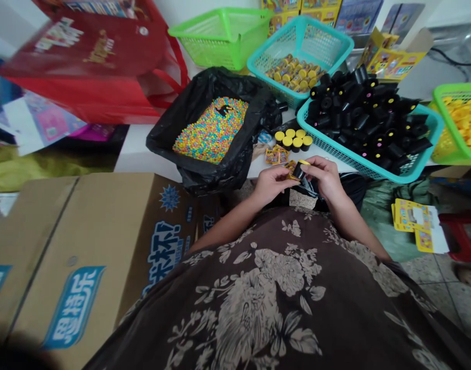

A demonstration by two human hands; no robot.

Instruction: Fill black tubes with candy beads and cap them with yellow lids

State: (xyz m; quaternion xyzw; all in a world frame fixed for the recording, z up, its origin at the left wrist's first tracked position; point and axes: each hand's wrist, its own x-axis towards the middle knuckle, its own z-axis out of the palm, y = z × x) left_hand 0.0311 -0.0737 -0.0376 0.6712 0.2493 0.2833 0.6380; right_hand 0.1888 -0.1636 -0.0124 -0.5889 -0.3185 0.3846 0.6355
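In front of my body, my right hand (324,177) grips a small black canister (298,170) with a yellow lid, tilted between thumb and fingers. My left hand (271,185) is closed against the canister's lower side, pinching a yellow printed label (291,167) there. Part of that label is hidden by the fingers and the canister. Just beyond my hands, several yellow-lidded black canisters (296,134) stand upright in a cluster on the white table. Beside them lie more printed labels (277,155).
A black plastic bag (164,136) of colourful beads (215,128) lies left. Teal baskets hold black canisters (358,108) and wrapped canisters (295,72). A green basket (437,103) with yellow pieces is far right. A large carton (100,221) and red bag (92,61) fill the left.
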